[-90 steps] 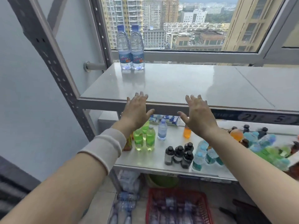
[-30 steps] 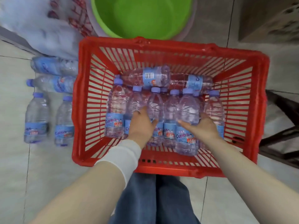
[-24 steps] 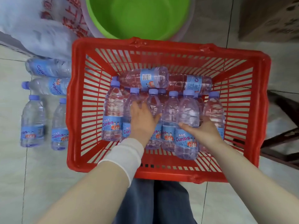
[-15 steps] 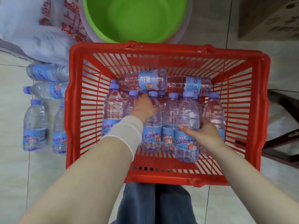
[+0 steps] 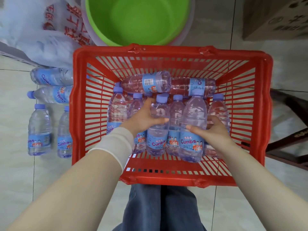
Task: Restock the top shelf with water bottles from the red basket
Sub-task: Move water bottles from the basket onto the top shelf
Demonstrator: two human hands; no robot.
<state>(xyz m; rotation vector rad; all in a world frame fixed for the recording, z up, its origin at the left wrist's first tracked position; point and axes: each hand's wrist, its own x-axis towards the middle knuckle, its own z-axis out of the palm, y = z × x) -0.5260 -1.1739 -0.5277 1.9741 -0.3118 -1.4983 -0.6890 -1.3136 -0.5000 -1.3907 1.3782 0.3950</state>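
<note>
The red basket [image 5: 168,178] stands on the floor below me, with several clear water bottles with blue labels and purple caps upright in it and two more lying across the back. My left hand [image 5: 141,118] grips one upright bottle [image 5: 158,129] round its upper body, thumb across the front. My right hand [image 5: 213,130] grips the taller-looking bottle [image 5: 193,114] beside it just above the label. Both bottles stand slightly higher than their neighbours. The top shelf is out of view.
A green basin [image 5: 138,19] sits just behind the basket. A white plastic bag [image 5: 41,30] and several loose bottles [image 5: 39,130] lie and stand on the tiles to the left. A cardboard box [image 5: 275,15] and dark chair legs [image 5: 290,125] are on the right.
Since three seconds ago my view dropped from the shelf to the basket. Over the last second both hands closed round a bottle each, and the two bottles rose a little.
</note>
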